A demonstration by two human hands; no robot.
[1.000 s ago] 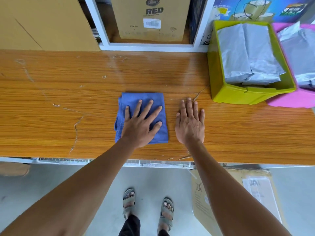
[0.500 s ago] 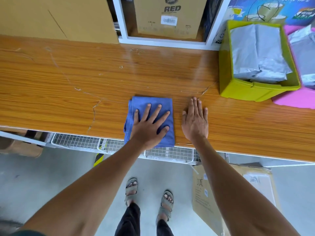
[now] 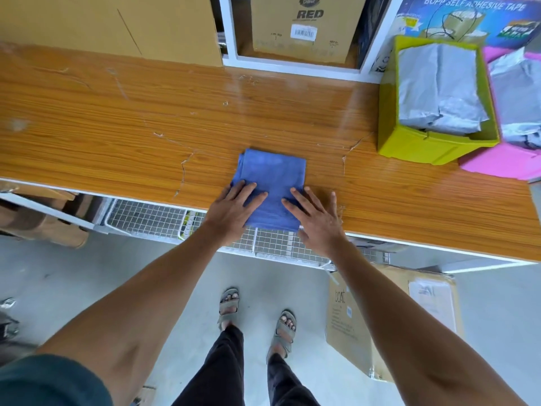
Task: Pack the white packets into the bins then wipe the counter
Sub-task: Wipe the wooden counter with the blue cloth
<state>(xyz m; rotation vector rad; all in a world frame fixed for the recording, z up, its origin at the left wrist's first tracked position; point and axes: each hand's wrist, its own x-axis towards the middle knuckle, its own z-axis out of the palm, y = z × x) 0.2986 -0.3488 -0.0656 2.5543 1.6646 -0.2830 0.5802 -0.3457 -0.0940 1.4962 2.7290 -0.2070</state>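
A folded blue cloth (image 3: pixel 272 183) lies at the front edge of the wooden counter (image 3: pixel 146 121). My left hand (image 3: pixel 232 210) rests flat on its left near corner with straight fingers. My right hand (image 3: pixel 317 221) lies flat with its fingers partly on the cloth's right near side and partly on the wood. White packets (image 3: pixel 439 89) fill the yellow-green bin (image 3: pixel 409 145) at the right. More packets (image 3: pixel 515 95) sit in the pink bin (image 3: pixel 497 162) beside it.
Cardboard boxes (image 3: pixel 304 24) stand on white shelving behind the counter. A wire rack (image 3: pixel 164 221) shows under the counter's front edge. A flat carton (image 3: pixel 389 315) leans on the floor at the right, near my feet.
Both hands have slid back toward the counter's front edge. The right hand moved from the bare wood onto the cloth's right side. The view shifted back and left.
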